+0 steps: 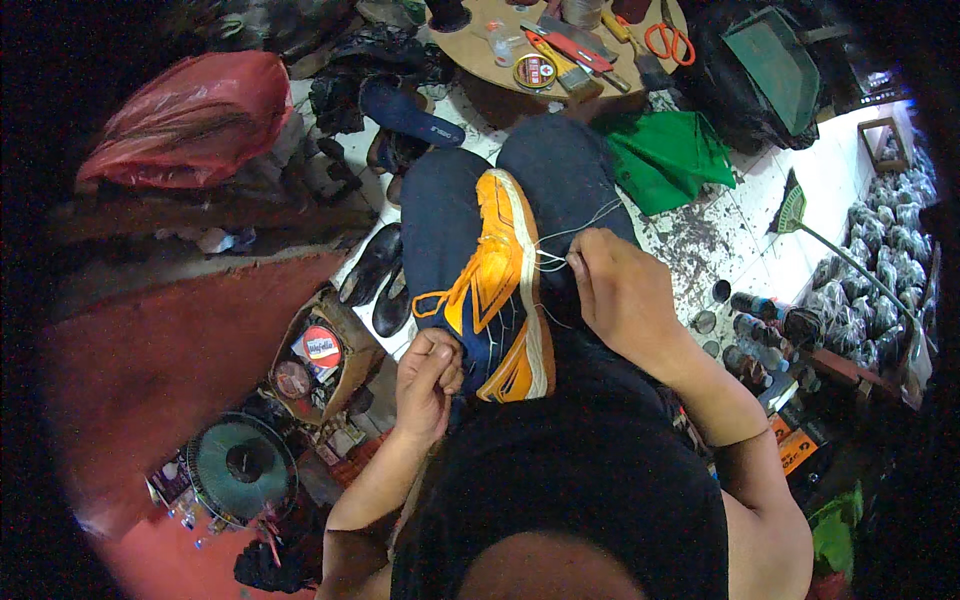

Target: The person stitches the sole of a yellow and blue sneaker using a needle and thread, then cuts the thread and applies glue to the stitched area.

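Note:
An orange and navy sports shoe [497,270] with a pale sole lies on its side across my thighs, toe pointing away. My left hand [430,375] is closed at the shoe's dark blue collar, next to the loose orange lace; its fingertips are partly hidden. To the right of the sole, my right hand [625,290] pinches white thread [551,258], which runs in several strands from the sole's edge to my fingers. More pale thread crosses the blue side of the shoe. Whether a needle or other tool is in my right hand is hidden.
A round low table [465,45] ahead carries orange-handled scissors [670,44], a brush and a round tin [534,70]. Green cloth [670,160] lies right of my knees. A dark blue insole [410,113], black shoes [372,265], a fan [242,467] and a broom [850,255] surround me.

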`<state>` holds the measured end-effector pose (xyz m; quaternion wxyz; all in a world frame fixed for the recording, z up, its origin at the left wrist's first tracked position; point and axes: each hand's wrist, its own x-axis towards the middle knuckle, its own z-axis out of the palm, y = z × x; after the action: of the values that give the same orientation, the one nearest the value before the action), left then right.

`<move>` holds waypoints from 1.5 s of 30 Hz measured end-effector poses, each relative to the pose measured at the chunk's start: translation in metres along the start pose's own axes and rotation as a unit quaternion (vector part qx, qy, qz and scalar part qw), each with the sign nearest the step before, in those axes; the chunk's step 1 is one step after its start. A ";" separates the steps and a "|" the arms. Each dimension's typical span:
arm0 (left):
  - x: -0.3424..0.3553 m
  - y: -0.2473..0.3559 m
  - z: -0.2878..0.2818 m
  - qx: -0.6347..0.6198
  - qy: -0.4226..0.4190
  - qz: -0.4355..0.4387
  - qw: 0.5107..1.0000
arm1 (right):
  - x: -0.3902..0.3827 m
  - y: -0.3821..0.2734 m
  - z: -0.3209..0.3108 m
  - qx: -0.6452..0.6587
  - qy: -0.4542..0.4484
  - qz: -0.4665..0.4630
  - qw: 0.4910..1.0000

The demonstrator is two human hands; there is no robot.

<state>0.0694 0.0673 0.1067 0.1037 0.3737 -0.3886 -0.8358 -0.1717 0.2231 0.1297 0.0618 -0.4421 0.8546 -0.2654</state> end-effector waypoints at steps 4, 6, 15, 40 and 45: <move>0.002 0.005 0.008 0.142 0.024 0.004 0.990 | 0.010 0.002 0.002 -0.084 0.030 -0.035 0.995; 0.004 0.009 0.012 0.234 0.015 0.020 0.972 | 0.015 0.009 0.004 -0.139 0.017 -0.039 0.989; 0.016 0.008 0.022 0.222 -0.068 0.001 0.973 | 0.023 0.043 -0.005 0.780 -0.133 0.296 0.535; 0.015 -0.003 0.023 0.128 -0.062 0.011 0.990 | 0.007 0.024 -0.014 0.091 -0.216 0.020 0.972; 0.016 -0.004 0.022 0.120 -0.059 0.000 0.991 | 0.007 0.023 -0.014 0.090 -0.193 0.007 0.977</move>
<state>0.0433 0.0750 0.1037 0.0354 0.3337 -0.4919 -0.8034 -0.1973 0.2339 0.1313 0.2674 -0.4720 0.8018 -0.2506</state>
